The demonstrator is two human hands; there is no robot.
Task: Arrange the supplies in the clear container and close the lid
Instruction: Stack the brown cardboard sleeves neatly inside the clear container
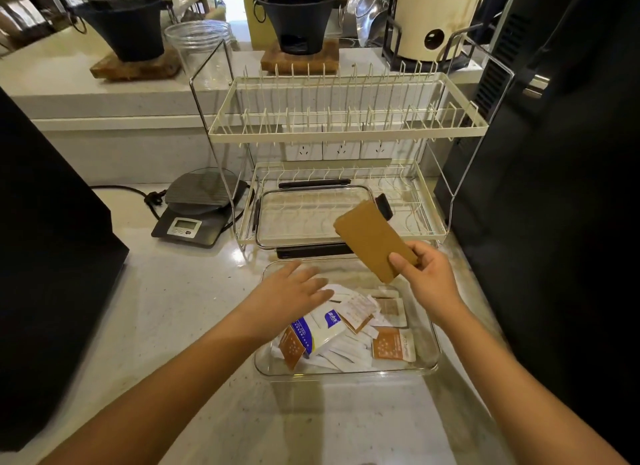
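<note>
A clear rectangular container (429, 357) stands on the counter in front of me, holding several white and brown sachets (349, 329) and a blue-and-white packet (320, 329). My right hand (427, 277) pinches a stack of brown paper packets (374, 241) above the container's far right corner. My left hand (294, 291) hovers with straight fingers over the container's far left side, just above the sachets. The clear lid (301, 215) with dark clips lies on the lower shelf of the dish rack behind the container.
A cream two-tier dish rack (346, 132) stands right behind the container. A black kitchen scale (194, 215) sits to the left of it. Dark appliances flank both sides. On the raised ledge behind are black stoves on wooden boards and a glass jar (199, 45).
</note>
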